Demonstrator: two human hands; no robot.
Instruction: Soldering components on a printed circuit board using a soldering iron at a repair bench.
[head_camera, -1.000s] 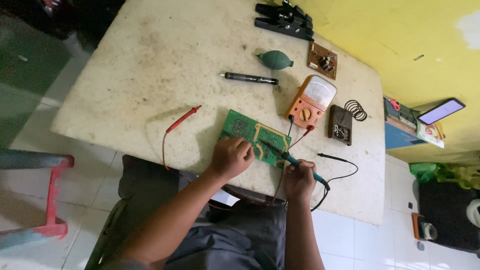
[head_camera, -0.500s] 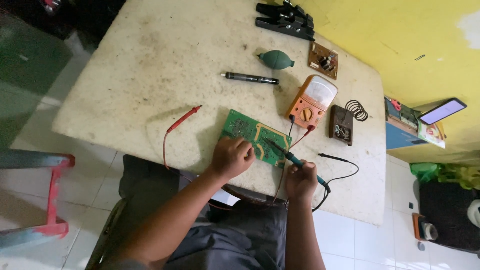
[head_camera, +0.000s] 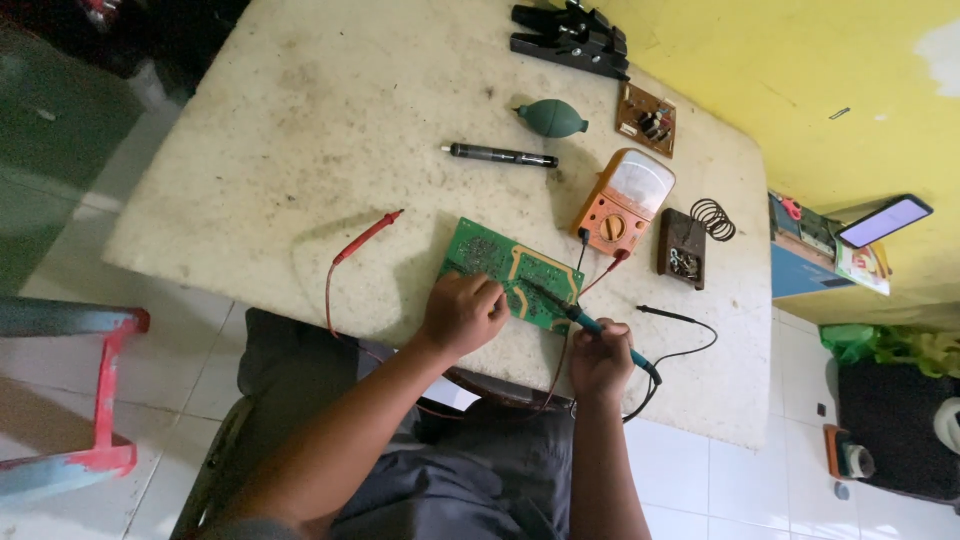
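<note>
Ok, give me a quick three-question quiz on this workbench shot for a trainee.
1. True or false: the left hand rests on the green circuit board.
2. What does the right hand hold? A) soldering iron B) red probe C) green blower bulb
3. Fill in: the orange multimeter lies between the circuit board and the ____ wall.

Key: 1 true; 2 A; 3 yellow.
</note>
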